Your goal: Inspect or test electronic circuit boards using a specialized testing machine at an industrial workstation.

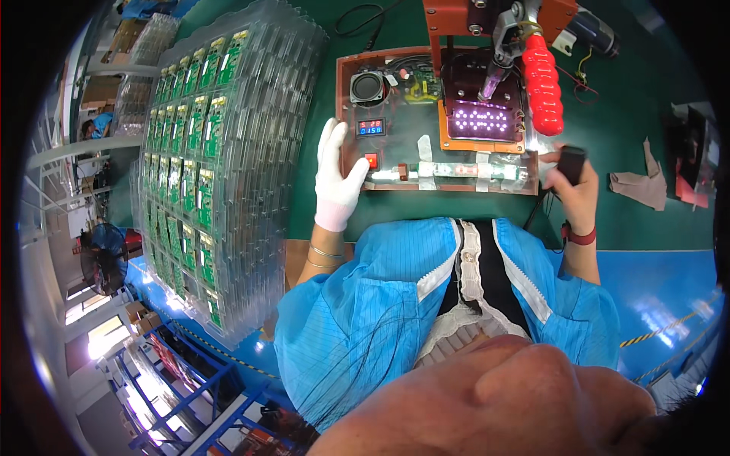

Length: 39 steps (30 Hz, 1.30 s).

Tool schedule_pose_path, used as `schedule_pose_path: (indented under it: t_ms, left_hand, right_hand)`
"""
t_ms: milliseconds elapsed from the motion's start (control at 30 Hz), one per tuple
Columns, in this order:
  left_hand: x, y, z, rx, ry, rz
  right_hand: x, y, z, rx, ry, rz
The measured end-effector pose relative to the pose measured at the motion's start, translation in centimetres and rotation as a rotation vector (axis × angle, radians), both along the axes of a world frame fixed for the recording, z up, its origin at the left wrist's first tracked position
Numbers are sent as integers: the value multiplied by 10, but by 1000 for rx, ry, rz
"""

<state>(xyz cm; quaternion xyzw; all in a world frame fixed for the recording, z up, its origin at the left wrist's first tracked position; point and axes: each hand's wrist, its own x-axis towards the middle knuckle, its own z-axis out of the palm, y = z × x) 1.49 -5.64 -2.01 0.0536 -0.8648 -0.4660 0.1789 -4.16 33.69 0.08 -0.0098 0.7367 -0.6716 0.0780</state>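
Note:
My left hand (338, 176), in a white glove, rests at the left edge of a test box (464, 184) with fingers stretched out. Its thumb lies close to a red rocker switch (371, 161). Bare and with a red wristband, my right hand (576, 195) is closed around a small black handheld device (571, 163) beside the box's right side. On the box, a lit panel of white LEDs (480, 120) glows under a dark cover. A small digital display (370, 128) shows red and blue digits. Taped along the front edge is a clear tube (456, 171).
A tall stack of clear plastic trays (258, 144) with green circuit boards (196, 125) stands at the left. Above the box rises a press with a red ribbed handle (541, 87). A round speaker (367, 88) sits in the box. A beige cloth (642, 182) lies at the right.

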Motion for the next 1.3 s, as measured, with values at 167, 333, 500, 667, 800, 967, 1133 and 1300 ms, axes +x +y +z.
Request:
schedule_pose_path:
  t_ms: [167,333,500,667,800,967,1133,1300]
  left_hand:
    - [3,-8,2,11,-43,-92]
    - [6,-3,-5,234,-19,-36]
    - [6,0,3,407,44,31]
    - [-6,9,26,148,190,34]
    - [-30,39,38,-190,288,-208]
    - [-61,74,37,-499,392,-583]
    - [-76,86,29,-679,326,-705]
    - [-72,92,30,-726,396,-583]
  right_hand:
    - [-36,-11,40,-200,290,-289]
    - [-51,-34,113,-16,1243,-109]
    - [-80,-74,143,494,1732,424]
    - [-108,-85,201,736,1303,-383]
    - [-153,-113,228,530,729,-84]
    - [-182,-134,208,-29,445,64]
    - [-196,-124,198,-145,329,52]
    - [-226,-106,182,-204,426,158]
